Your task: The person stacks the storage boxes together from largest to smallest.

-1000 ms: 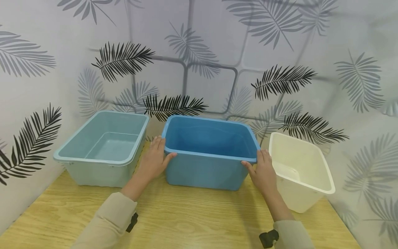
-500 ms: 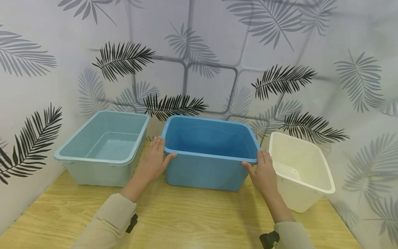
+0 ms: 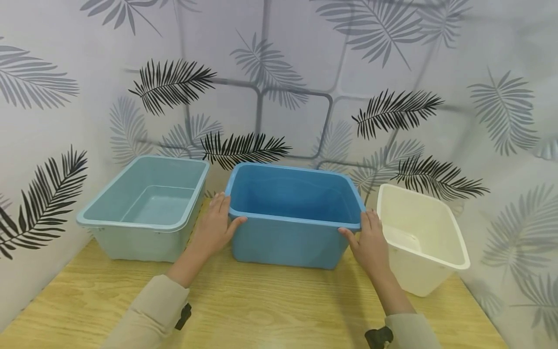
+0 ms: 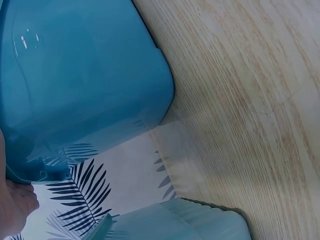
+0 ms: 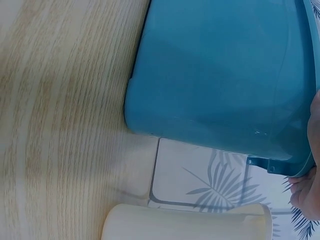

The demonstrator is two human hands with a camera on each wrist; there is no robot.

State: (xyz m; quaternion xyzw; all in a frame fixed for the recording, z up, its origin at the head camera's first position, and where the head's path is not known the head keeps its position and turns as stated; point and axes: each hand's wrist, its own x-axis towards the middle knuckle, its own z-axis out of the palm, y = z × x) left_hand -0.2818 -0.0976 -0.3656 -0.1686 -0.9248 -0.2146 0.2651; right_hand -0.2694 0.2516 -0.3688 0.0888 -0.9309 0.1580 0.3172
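Note:
A blue plastic tub (image 3: 285, 240) stands on the wooden table in the middle of the head view, its inside bare. My left hand (image 3: 214, 224) grips its near left corner, thumb along the front of the rim and fingers at the side. At the near right corner my right hand (image 3: 369, 240) holds the rim the same way. Both wrist views show fingers curled in under the lip: the left fingers (image 4: 22, 202) and the right fingers (image 5: 302, 192). The tub's base (image 5: 132, 107) sits right at the tabletop in the right wrist view.
A pale green tub (image 3: 139, 242) stands to the left, close beside my left forearm. To the right is a cream-coloured bin (image 3: 418, 271), turned at an angle, near my right wrist. Behind them rises a wall covering (image 3: 296, 121) with a leaf print. The wooden table (image 3: 261, 305) stretches toward me.
Almost nothing differs; both hands stay on the blue tub's corners. The left hand and the tub's left end sit a few pixels further left.

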